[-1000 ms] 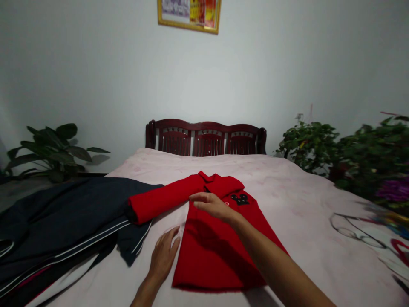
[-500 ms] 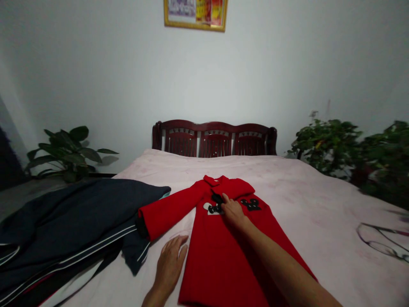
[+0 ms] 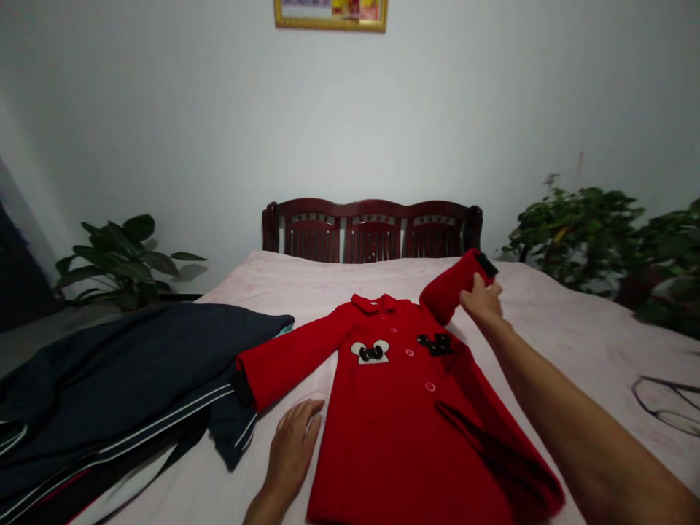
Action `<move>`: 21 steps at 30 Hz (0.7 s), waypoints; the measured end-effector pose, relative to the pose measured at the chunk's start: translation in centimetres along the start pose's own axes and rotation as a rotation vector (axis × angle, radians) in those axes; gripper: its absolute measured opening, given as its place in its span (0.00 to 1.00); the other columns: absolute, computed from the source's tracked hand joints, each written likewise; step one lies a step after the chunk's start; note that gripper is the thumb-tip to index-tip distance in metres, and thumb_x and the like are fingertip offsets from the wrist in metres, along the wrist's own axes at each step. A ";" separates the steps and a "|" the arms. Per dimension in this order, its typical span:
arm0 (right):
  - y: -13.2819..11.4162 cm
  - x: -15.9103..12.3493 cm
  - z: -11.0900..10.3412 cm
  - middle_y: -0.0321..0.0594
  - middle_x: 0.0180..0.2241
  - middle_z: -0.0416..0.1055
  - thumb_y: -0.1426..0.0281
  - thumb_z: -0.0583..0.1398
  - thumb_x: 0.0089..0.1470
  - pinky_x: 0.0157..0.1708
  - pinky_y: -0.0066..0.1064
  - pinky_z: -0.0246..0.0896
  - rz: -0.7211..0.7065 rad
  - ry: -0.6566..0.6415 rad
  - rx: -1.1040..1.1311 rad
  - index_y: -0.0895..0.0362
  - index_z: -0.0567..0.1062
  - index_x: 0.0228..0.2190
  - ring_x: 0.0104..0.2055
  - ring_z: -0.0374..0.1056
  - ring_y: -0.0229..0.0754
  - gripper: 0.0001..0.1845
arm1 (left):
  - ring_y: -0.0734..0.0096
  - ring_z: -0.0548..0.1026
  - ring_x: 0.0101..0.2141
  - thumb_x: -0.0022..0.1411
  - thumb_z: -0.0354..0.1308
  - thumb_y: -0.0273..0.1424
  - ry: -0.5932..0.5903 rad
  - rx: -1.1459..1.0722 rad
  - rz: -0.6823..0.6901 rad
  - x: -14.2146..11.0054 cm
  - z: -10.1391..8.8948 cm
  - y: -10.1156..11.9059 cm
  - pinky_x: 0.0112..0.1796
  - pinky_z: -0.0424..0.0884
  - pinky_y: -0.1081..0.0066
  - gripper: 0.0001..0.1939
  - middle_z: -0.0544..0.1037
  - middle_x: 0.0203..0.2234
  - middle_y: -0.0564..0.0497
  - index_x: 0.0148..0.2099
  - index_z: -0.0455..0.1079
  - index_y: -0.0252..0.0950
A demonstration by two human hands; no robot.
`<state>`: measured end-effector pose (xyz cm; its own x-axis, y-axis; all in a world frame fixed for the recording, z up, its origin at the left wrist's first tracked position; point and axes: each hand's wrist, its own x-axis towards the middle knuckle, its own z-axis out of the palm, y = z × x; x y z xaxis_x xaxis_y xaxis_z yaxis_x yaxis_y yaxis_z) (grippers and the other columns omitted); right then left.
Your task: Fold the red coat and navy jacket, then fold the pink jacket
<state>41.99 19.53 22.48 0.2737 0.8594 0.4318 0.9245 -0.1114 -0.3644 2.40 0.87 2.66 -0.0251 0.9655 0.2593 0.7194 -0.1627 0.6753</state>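
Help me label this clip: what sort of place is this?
Probably a bedroom: a wide pink sheet with a red coat on it, and what looks like a wooden headboard behind.

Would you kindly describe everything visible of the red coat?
The red coat, seemingly thick cloth, lies front up on the pale pink cover, collar toward the headboard. It has round buttons, two chest patches, one black and white, one mostly black, and black at the cuffs. One sleeve overlaps the dark garment; the right hand grips the other near its cuff. The left hand lies beside the coat's edge; contact is unclear.
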 end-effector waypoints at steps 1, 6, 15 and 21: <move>0.8 -0.2 -0.6 0.76 0.65 0.47 0.68 0.46 0.64 0.55 0.56 0.56 0.047 -0.005 -0.008 0.72 0.53 0.67 0.60 0.62 0.68 0.34 | 0.61 0.71 0.57 0.69 0.43 0.36 -0.002 -0.009 -0.003 0.1 -0.1 0.1 0.61 0.62 0.54 0.21 0.78 0.54 0.48 0.55 0.73 0.41; 0.0 -9.8 2.0 0.58 0.65 0.58 0.70 0.56 0.58 0.64 0.45 0.51 -0.144 -0.166 -0.052 0.63 0.67 0.61 0.68 0.53 0.57 0.30 | 0.60 0.70 0.58 0.70 0.43 0.42 -0.027 -0.047 -0.026 0.1 -0.5 0.6 0.61 0.62 0.54 0.24 0.76 0.57 0.48 0.60 0.70 0.42; -1.6 -25.2 6.2 0.50 0.70 0.48 0.61 0.49 0.64 0.65 0.48 0.51 -0.440 -0.525 -0.082 0.58 0.57 0.68 0.72 0.45 0.55 0.34 | 0.57 0.66 0.63 0.62 0.54 0.34 -0.093 0.102 0.122 -0.2 -0.3 0.1 0.64 0.57 0.52 0.27 0.72 0.61 0.51 0.64 0.67 0.44; 9.5 -20.1 3.4 0.57 0.69 0.49 0.60 0.46 0.65 0.62 0.54 0.49 0.038 -0.183 -0.426 0.63 0.58 0.67 0.70 0.48 0.60 0.34 | 0.60 0.66 0.62 0.57 0.53 0.26 -0.082 0.146 0.164 -0.2 0.0 -0.3 0.65 0.55 0.54 0.30 0.73 0.60 0.52 0.62 0.68 0.44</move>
<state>44.42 2.91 7.54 0.2936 0.9204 0.2581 0.9518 -0.3066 0.0110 2.24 0.73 2.38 0.1525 0.9427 0.2966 0.8022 -0.2933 0.5200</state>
